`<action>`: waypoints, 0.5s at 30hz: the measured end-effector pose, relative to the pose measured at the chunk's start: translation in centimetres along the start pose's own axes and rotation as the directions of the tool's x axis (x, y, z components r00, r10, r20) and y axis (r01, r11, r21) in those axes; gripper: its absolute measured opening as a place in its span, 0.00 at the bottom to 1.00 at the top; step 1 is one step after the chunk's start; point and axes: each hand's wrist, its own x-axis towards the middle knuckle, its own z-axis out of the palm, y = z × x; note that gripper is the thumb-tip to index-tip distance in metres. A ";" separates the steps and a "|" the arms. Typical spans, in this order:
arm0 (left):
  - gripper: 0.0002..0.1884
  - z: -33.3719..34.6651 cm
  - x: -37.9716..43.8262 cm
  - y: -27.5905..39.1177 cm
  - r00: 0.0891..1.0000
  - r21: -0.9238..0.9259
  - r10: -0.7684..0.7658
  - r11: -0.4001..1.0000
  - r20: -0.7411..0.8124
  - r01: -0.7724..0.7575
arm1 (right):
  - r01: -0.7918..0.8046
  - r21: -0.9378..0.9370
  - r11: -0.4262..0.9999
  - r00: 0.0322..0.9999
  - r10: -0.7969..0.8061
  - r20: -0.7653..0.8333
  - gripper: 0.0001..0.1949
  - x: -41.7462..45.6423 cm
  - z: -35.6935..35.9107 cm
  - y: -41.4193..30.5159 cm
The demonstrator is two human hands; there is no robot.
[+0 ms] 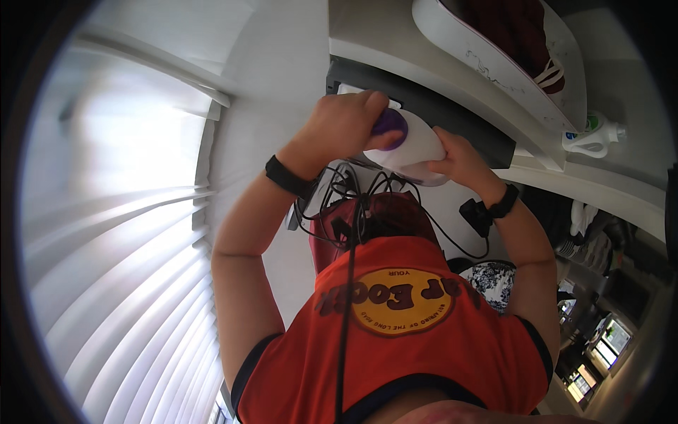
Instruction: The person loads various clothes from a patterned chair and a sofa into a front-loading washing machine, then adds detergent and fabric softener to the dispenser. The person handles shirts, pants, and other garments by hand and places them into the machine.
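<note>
My left hand (347,124) is curled around the purple cap (391,128) of a white plastic bottle (421,135). My right hand (460,158) grips the same bottle at its other end, thumb and fingers on its side. The bottle is tilted, and part of it is hidden by my fingers. Just beyond it lies a dark grey panel (450,114), apparently the front of an appliance. A white compartment (347,89) shows there, mostly behind my left hand.
A white marbled basket (498,69) holds dark red cloth (508,37) at the upper right. Beside it stands a white detergent bottle (593,135). Black cables (365,196) and a black adapter (475,217) hang before my torso. A bright curtain (132,297) is on the left.
</note>
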 end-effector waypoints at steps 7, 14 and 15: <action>0.33 0.8 0.2 -1.2 0.924 -0.144 -0.337 0.920 0.179 0.364 | -0.070 -0.095 0.993 0.998 0.070 -0.003 0.19 1.4 1.1 0.3; 0.28 1.9 -1.5 -4.9 0.954 -0.349 -0.189 0.899 0.234 0.264 | -0.059 -0.109 0.992 0.998 0.062 0.028 0.20 1.9 2.0 1.6; 0.27 1.9 -1.3 -4.6 0.940 -0.261 -0.252 0.914 0.231 0.309 | -0.042 -0.132 0.990 0.999 0.045 0.022 0.21 2.0 2.2 1.7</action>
